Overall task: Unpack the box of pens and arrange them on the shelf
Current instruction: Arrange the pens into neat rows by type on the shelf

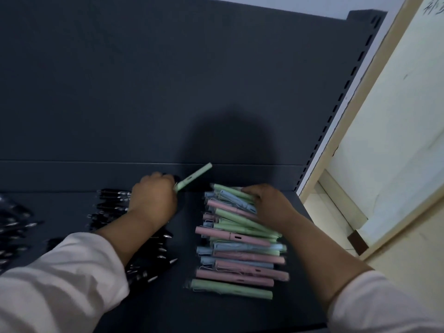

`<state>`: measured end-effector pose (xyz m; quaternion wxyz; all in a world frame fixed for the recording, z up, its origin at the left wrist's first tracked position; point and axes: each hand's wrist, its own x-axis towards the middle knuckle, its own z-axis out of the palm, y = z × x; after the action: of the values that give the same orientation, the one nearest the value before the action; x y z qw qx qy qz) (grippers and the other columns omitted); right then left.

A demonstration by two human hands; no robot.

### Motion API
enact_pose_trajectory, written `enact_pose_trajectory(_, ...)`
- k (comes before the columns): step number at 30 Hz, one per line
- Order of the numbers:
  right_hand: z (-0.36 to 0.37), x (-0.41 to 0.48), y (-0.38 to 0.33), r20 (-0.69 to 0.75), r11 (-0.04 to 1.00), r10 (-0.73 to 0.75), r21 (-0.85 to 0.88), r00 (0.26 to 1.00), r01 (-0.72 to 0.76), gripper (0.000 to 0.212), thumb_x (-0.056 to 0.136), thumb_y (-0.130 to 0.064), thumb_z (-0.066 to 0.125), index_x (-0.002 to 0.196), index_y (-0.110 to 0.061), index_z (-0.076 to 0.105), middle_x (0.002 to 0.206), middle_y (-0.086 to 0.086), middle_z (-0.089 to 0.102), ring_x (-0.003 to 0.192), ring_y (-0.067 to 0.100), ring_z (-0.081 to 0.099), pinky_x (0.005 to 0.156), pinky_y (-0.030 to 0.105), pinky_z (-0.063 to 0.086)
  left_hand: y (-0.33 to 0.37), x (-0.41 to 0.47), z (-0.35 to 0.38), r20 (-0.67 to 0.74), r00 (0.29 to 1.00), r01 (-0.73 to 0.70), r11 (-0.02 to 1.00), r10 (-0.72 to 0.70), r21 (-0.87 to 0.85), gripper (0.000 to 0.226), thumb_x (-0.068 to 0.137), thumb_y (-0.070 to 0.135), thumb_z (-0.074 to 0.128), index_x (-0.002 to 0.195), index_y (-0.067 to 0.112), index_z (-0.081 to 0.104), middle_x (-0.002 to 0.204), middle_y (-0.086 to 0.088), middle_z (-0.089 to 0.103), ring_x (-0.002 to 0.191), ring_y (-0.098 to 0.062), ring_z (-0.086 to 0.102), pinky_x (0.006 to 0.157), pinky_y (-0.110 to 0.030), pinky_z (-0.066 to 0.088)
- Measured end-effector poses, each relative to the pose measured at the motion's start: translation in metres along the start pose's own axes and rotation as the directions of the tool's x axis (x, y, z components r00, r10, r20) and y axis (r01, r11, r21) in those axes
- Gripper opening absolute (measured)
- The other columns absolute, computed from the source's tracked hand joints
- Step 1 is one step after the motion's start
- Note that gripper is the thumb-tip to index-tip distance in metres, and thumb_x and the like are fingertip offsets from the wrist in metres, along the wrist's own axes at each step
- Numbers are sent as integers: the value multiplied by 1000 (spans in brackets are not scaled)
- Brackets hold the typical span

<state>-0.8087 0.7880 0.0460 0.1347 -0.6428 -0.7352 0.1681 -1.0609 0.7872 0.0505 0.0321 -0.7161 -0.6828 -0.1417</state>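
In the head view, a dark grey metal shelf (182, 308) ran across the frame below a matching flat back panel (144, 80). The left hand (153, 195) was lifted over the rear of the shelf, with its fingers curled into a fist round the lower end of a pale green plastic pen (193, 177). That pen slanted up and to the right, with its free end in front of the back panel. Under the left wrist and forearm lay a row of glossy black pens (113, 203) with metal tips, and a second, blurred group of black pens (14, 224) lay at the left edge.

To the right, apart from the black ones, a loose stack of pastel green, pink and blue pens (240, 248) lay crosswise on the shelf. The right hand (269, 203) rested on the far end of this stack. Its fingers (249, 191) were close together and bent over the topmost green and blue pens, but whether they closed round any one pen could not be told.

Both arms wore white sleeves (60, 280) pushed back from the wrists. A slotted dark upright (336, 104) bounded the shelf on the right, and beyond it was a cream wall panel (396, 116).
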Motion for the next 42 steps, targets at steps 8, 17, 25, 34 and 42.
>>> enact_pose_trajectory(8,-8,-12,0,-107,956,115,282,988,-80,44,95,3,34,126,-15,59,132,13,54,61,3,45,53,9,35,36,-12,-14,-92,937,-350,890,338,-293,20,93,14,52,110,14,63,105,-4,46,87,-20,52,75,-25,40)
enact_pose_trajectory(17,-8,-41,23,-115,896,203,423,972,-137,36,100,-11,35,128,-19,57,114,6,57,68,13,57,57,16,50,67,-30,11,-25,928,-353,857,371,-376,34,87,21,65,120,13,63,112,-6,51,108,-22,49,92,-28,41)
enact_pose_trajectory(25,-1,-37,28,-123,895,113,443,986,-47,30,101,-17,38,126,-17,56,131,6,47,94,18,57,82,33,51,68,-60,9,27,999,32,826,-21,-563,63,88,40,61,142,17,38,138,-4,37,126,-15,40,104,-20,28)
enact_pose_trajectory(34,15,-52,25,-184,858,156,511,970,-41,44,96,-26,51,136,-10,46,139,9,43,126,20,44,103,28,34,64,-92,26,264,945,325,635,-192,-701,84,82,63,54,149,19,27,145,-3,38,126,-15,44,109,-31,33)
enact_pose_trajectory(42,27,-81,30,-174,801,261,588,950,-112,42,95,-31,53,133,-15,44,136,7,44,116,14,46,97,26,36,81,-105,27,265,945,326,568,-190,-756,70,91,46,54,149,23,23,147,-1,35,132,-20,40,110,-35,32)
